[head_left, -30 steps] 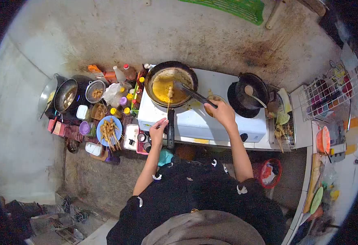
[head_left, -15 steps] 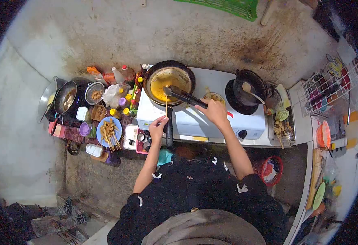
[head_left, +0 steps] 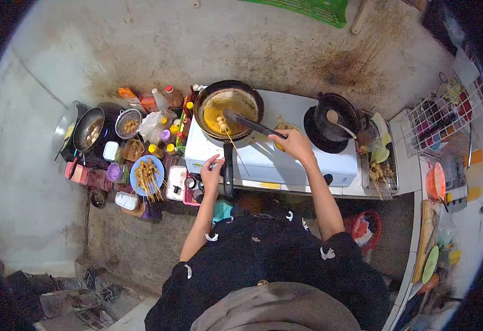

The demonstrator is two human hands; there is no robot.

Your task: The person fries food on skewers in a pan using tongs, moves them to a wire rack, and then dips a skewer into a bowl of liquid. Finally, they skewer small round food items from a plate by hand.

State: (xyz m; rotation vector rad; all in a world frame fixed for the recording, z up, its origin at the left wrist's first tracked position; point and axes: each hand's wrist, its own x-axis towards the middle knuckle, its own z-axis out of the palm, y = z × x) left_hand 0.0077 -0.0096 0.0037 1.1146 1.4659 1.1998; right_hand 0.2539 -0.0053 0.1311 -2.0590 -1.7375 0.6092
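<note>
A dark-rimmed frying pan (head_left: pixel 256 99) with yellowish oil sits on the left side of the white stove. In the oil lies a skewer of pale food pieces (head_left: pixel 222 123), its stick slanting over the near rim. My right hand (head_left: pixel 296 146) is closed around a long black-handled cooking utensil (head_left: pixel 255 126), spatula-like or tongs-like, whose grey end is beside the skewered food. My left hand (head_left: pixel 212 167) is left of the pan's black handle (head_left: pixel 229 172), apart from the skewer stick, its fingers bent but parted and holding nothing visible. My right hand partly covers a small yellowish bowl (head_left: pixel 288 128).
A black wok (head_left: pixel 329 140) with a ladle (head_left: pixel 341 124) occupies the right burner. To the left are a blue plate of skewers (head_left: pixel 137 187), several bottles and jars, and another pan (head_left: pixel 89 130). A tray (head_left: pixel 397 176) with more skewers stands at the right.
My left hand has let go of the skewer stick and drawn slightly left. The skewer's stick now slants to the right, and the utensil's end has shifted slightly up and right.
</note>
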